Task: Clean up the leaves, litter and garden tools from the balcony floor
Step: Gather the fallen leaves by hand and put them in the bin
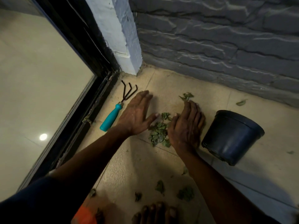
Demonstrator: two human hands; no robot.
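Tiled floor point(161, 167), dark pot point(231, 136) at 3 o'clock, left hand point(135, 115) and right hand point(186, 125) both flat, fingers straight, grasping nothing, rake point(113, 116) at 9 o'clock of the left hand, handle toward 7, tines toward 1, leaf pile point(159, 131) between the hands, stray leaves point(186, 193) at 6.

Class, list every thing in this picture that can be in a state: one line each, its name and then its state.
Heap of crumpled green leaves: gathered between both hands.
Left hand: open, fingers straight, palm down.
Right hand: open, fingers straight, edge against the heap.
Teal-handled three-pronged hand rake: lying flat, not gripped.
Black plastic flowerpot: turned over, base showing, unheld.
Loose green leaves: scattered, uncollected.
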